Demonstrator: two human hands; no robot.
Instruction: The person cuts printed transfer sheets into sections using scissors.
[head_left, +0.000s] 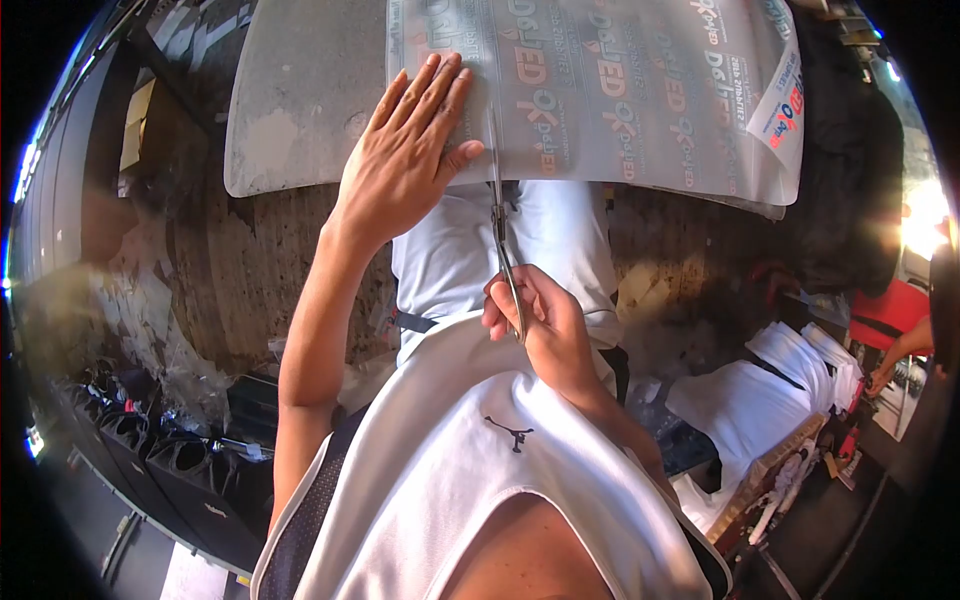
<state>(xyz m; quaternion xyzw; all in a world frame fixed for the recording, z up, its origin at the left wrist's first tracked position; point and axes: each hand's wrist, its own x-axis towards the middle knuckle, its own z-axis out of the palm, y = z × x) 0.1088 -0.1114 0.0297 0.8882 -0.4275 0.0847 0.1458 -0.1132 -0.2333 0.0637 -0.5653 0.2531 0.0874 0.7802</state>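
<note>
A translucent plastic sheet (620, 110) printed with repeated lettering lies over a grey board (290, 110); its right corner curls up and shows coloured print. My left hand (415, 135) rests flat on the sheet's left part, fingers stretched out and thumb apart. In my right hand (540, 315) is a pair of scissors (501, 235), its handles within my fingers. The blades point away from me, and their tips reach the sheet's front edge, just right of my left thumb. From here I cannot tell how far the blades are apart.
My white-trousered legs (555, 225) are under the board's front edge. Folded white cloth (755, 400) is piled at the right, near another person's arm (900, 350). Black bags (195, 470) stand at the lower left, with crumpled clear plastic (150, 320) above them.
</note>
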